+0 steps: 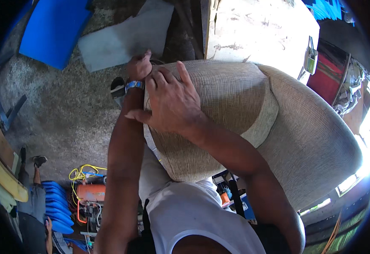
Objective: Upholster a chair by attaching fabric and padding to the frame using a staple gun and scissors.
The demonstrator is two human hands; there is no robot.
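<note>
A chair covered in beige woven fabric (219,89) lies tilted in front of me, its rounded seat beside a curved backrest (316,131). My right hand (174,99) rests on the left end of the seat with its fingers spread and its thumb reaching toward my left wrist. Just beyond the seat's left edge is my left hand (139,67), closed, thumb up, with a watch (134,85) on its wrist. What its curled fingers hold, if anything, is hidden.
A pale worktable (265,34) stands behind the chair. On the concrete floor lie a white sheet (125,38) and a blue sheet (53,31). An orange compressor tank (91,192), yellow hose (78,173) and stacked blue pieces (58,207) sit lower left, near another person (32,211).
</note>
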